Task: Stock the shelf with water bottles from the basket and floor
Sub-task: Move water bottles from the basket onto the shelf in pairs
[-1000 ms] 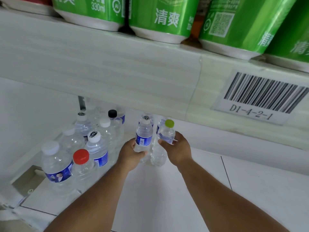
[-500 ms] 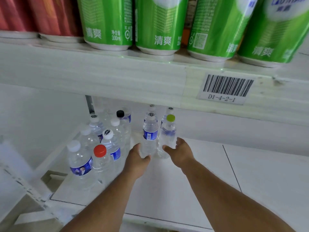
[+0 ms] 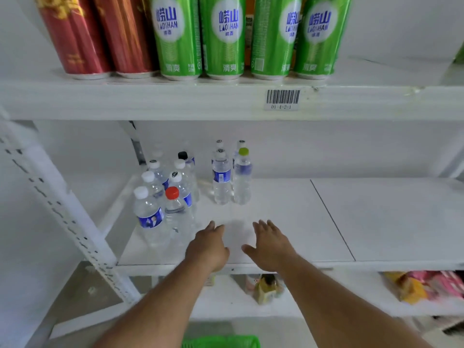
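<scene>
Two clear water bottles stand upright side by side on the white middle shelf (image 3: 288,222): a blue-labelled bottle (image 3: 221,180) and a green-capped bottle (image 3: 242,177). Two more bottles stand behind them. To the left is a cluster of several bottles, with a red-capped bottle (image 3: 174,209) and a large white-capped bottle (image 3: 149,217) in front. My left hand (image 3: 208,247) and my right hand (image 3: 270,244) hover open over the shelf's front, apart from the bottles and holding nothing. The rim of a green basket (image 3: 221,342) shows at the bottom edge.
Red and green cans (image 3: 223,36) line the upper shelf, which carries a barcode label (image 3: 282,99). A perforated white upright (image 3: 62,209) runs down at the left. Snack packets (image 3: 414,285) lie on the lower shelf. The middle shelf's right half is bare.
Both hands let go of the two bottles, which now stand on the shelf, and drew back toward the shelf's front edge. The view pulled back and up.
</scene>
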The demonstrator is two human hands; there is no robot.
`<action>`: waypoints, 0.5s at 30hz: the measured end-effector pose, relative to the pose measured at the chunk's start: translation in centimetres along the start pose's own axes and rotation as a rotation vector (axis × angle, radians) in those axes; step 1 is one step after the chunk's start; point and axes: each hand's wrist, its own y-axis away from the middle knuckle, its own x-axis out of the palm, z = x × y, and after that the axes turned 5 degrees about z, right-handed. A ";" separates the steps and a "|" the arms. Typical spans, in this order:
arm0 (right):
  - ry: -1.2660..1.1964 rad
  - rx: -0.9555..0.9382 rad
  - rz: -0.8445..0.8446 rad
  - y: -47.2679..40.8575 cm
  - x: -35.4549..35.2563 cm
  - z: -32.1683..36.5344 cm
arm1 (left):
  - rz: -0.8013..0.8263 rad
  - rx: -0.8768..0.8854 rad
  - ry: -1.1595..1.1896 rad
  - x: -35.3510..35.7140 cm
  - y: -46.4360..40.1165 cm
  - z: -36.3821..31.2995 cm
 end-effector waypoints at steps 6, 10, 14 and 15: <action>-0.006 -0.037 -0.004 4.4 1.3 0.1 | -0.015 0.002 -0.031 1.6 4.6 -0.4; -0.060 -0.083 0.012 8.0 2.8 0.4 | 0.001 -0.016 -0.008 3.5 8.2 -0.1; -0.095 -0.114 0.040 12.5 5.9 0.0 | 0.025 -0.024 -0.041 6.3 12.3 0.4; -0.108 -0.113 0.061 13.7 7.0 -0.1 | 0.045 -0.037 -0.049 7.2 13.5 0.6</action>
